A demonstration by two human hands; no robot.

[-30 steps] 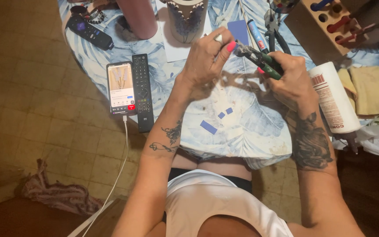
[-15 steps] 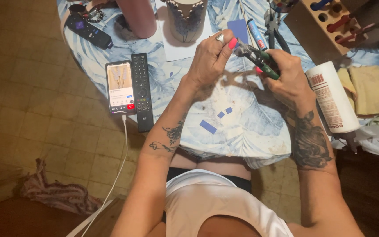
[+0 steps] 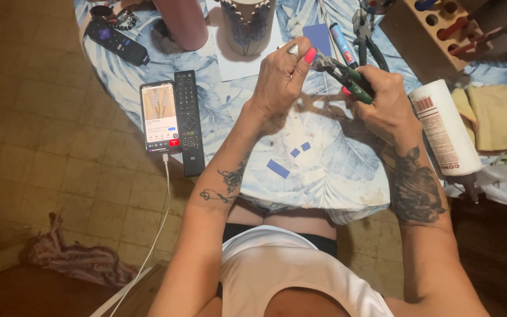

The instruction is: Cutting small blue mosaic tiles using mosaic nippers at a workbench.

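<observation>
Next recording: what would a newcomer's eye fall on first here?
Probably the two hands meeting over the middle of the cloth-covered table: the right hand grips green-handled pliers, whose tip meets something small pinched in the left hand. Next, the lit phone beside a black remote at the left edge.

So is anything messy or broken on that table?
A little messy, nothing visibly broken. Brown stains mark the leaf-print tablecloth below the left hand and the right hand, which holds green-handled pliers. Small blue cut pieces lie scattered there.
</observation>
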